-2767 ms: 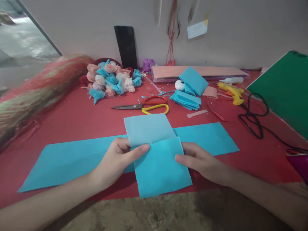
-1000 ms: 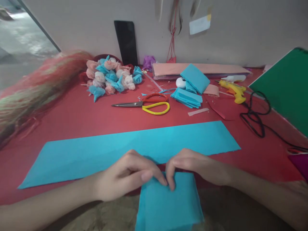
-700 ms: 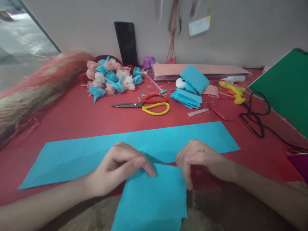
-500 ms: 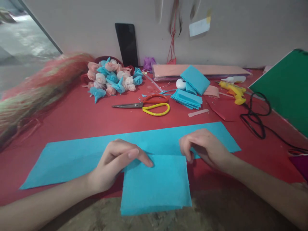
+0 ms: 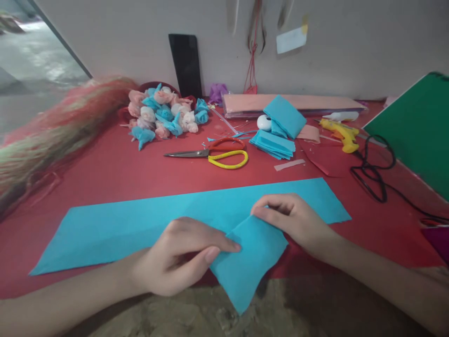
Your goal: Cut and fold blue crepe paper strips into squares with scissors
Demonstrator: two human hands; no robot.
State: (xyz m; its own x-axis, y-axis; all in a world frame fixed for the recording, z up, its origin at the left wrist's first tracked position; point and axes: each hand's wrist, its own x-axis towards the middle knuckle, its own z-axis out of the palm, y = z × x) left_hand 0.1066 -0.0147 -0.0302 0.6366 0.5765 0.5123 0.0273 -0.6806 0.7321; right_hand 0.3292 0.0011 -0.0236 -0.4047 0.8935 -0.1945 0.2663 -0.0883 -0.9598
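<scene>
A small square of blue crepe paper (image 5: 250, 262) hangs between my hands at the table's front edge, turned so that one corner points down. My right hand (image 5: 293, 220) pinches its upper corner between thumb and fingers. On its left side my left hand (image 5: 189, 257) grips the paper, the index finger lying across its face and the other fingers partly hidden. Behind both hands a long blue crepe paper strip (image 5: 136, 222) lies flat across the red table (image 5: 115, 173).
Scissors (image 5: 206, 153) with red and yellow handles lie beyond the strip. Cut blue pieces (image 5: 273, 144) are stacked to their right. A yellow glue gun (image 5: 342, 135) with a black cord rests at right. Paper roses (image 5: 163, 112) fill a bowl at back left, by a black phone (image 5: 185, 65).
The blue square has turned from lying straight to a diamond angle. My right hand has moved left and now pinches its upper corner. My left hand has shifted slightly right.
</scene>
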